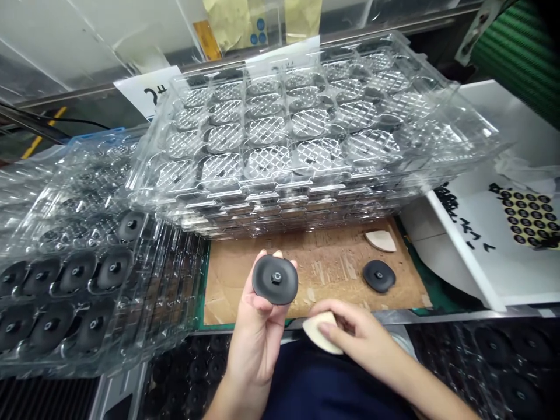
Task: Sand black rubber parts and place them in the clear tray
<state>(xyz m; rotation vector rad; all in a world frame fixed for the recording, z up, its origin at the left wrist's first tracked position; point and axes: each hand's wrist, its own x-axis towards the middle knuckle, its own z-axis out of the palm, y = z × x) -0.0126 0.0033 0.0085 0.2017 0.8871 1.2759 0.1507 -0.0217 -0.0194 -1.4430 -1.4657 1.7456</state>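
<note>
My left hand (258,332) holds up a black rounded plastic cap (266,283) with a small raised stem at its centre, stem side facing me. Lower and to the right, my right hand (354,326) pinches a cream-coloured pad (318,331) with a pointed corner; the two hands are apart. On the brown board (245,256) lies a second black cap (378,276), to the right of my left hand. Just beyond that cap rests another cream pad (380,240).
A tall stack of clear plastic trays (280,125) stands behind the board. At left, more clear trays (144,280) carry several black caps (76,271). A white bin (476,256) at right contains a sheet of round black stickers (527,217). A green ribbed hose (520,55) hangs upper right.
</note>
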